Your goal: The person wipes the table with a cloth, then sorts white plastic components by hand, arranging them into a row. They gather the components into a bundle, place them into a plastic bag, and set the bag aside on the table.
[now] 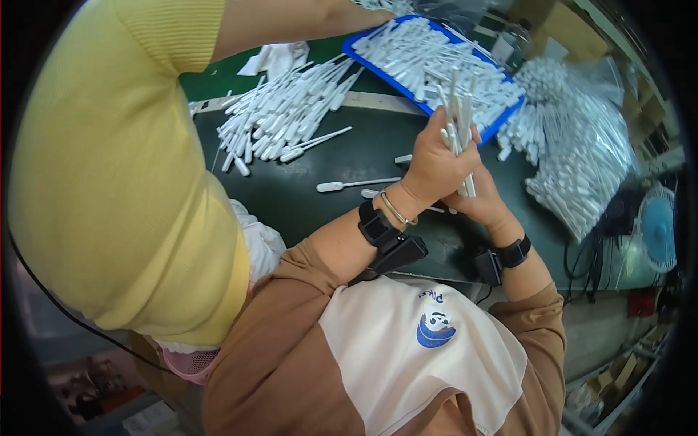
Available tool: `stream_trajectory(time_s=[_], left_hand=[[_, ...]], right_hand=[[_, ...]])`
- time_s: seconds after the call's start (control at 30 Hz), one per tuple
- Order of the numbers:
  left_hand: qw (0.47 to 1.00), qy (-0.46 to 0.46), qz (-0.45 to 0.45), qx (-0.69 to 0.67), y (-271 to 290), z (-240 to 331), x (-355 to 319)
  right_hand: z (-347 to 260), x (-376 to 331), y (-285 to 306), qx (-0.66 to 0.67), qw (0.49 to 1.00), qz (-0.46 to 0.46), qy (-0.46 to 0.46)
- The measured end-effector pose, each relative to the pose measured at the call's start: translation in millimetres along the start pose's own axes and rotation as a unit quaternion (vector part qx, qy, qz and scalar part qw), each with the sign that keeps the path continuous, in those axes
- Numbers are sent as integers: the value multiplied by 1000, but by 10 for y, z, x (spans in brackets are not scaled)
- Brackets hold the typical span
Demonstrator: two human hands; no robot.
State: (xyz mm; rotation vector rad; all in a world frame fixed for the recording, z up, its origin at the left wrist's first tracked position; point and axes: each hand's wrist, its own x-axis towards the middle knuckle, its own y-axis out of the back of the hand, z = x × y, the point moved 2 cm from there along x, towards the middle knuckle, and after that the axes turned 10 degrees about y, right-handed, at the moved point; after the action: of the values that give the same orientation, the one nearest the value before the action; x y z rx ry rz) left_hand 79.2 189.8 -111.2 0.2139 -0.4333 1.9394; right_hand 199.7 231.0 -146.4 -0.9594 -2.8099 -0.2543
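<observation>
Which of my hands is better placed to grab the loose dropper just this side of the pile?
Probably your left hand: it's nearer the loose dropper, while your right hand sits farther right. Both are at the dropper bunch, though.

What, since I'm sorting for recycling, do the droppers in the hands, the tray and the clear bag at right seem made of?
White droppers: probably plastic, smooth with a soft sheen; bulb and stem look moulded as one.
Blue tray: likely rigid plastic, evenly coloured; its rim looks moulded.
Clear bag: apparently thin plastic film, glossy; it shows bright creases and its contents.
</observation>
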Motion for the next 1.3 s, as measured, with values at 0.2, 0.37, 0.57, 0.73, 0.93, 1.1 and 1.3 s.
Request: stream_trajectory(time_s=[0.2,0.37,0.57,0.73,0.93,1.1,1.3], left_hand=[[987,47,-38,-150,-217,-70,128],[985,69,-65,-147,-109,47,301],[994,75,-35,-77,288,-115,385],[996,46,-70,-12,287,-69,233],[996,31,-77,-10,266,-303,118],[998,35,-56,17,340,-496,52],[994,14,-73,79,291,-419,-12]], right_hand=[[-303,-106,263,-154,987,13,-45],[-314,71,232,-112,992,33,47],[12,359,35,-85,995,-32,52],[105,306,-52,-120,990,-5,79],[301,219,-72,-176,979,13,103],[330,129,-16,-219,955,-5,200],[65,135,38,-36,999,-23,16]])
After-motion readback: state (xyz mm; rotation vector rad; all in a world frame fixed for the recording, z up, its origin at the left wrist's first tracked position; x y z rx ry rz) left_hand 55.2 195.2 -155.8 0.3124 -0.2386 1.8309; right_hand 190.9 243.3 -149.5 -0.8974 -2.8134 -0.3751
